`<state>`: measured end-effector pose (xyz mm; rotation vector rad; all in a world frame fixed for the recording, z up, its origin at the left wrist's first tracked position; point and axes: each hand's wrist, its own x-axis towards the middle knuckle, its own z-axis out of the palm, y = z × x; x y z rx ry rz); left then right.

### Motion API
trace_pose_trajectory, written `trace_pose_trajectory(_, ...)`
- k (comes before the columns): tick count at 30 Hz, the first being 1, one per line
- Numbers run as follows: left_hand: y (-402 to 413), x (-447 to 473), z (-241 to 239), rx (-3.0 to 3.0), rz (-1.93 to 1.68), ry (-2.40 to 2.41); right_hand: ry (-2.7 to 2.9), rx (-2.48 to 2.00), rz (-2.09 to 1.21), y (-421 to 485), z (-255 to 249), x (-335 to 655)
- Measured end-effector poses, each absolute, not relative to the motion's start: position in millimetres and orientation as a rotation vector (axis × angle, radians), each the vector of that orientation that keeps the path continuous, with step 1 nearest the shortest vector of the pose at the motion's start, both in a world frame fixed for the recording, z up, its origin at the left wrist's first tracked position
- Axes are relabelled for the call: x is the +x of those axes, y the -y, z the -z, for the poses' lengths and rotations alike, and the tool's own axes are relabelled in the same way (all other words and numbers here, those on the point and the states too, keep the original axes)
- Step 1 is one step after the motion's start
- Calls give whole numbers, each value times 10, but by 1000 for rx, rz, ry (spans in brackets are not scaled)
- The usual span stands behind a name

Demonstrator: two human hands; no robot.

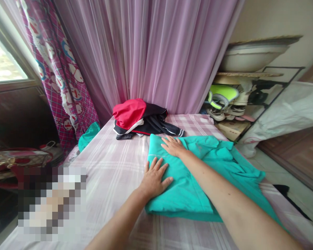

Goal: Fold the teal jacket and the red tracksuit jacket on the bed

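Note:
A teal garment (193,180) lies partly folded on a bed covered with a pink plaid sheet (112,163). My left hand (154,177) rests flat on the garment's left edge, fingers spread, holding nothing. My right hand (173,146) lies flat on the garment's far left corner, fingers stretched out, my forearm crossing over the cloth. Both hands press on the fabric. The garment's right side is rumpled and hangs toward the bed's right edge.
A red and black pile of clothes (141,119) sits at the bed's far end before pink curtains (151,52). Another teal cloth (88,136) hangs at the left edge. A shoe rack (232,104) stands at right. A blurred patch (52,203) covers the lower left.

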<state>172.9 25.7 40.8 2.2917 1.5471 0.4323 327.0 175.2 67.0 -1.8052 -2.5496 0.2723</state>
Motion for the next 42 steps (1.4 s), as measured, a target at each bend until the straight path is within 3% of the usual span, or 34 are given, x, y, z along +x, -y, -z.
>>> trace_pose_trajectory(6, -658, 1316, -320, 1943, -946, -1624, 2518, -1800, -180, -1358, -819, 3541)
trace_pose_trajectory(10, -1084, 1121, -474, 1568, -772, -1837, 2409, -1915, -146, -1077, -760, 3888)
trace_pose_trajectory(22, -1765, 1310, -779, 1479, -332, -1872, 2282, -1902, -134, -788, -515, 4382)
trace_pose_trajectory(33, -1543, 1377, -842, 1414, -565, -1916, 2402, -2047, -223, -664, -721, 3908)
trace_pose_trajectory(42, -356, 546, -700, 1155, -877, -1969, 2585, -1787, -431, -540, -902, 3393)
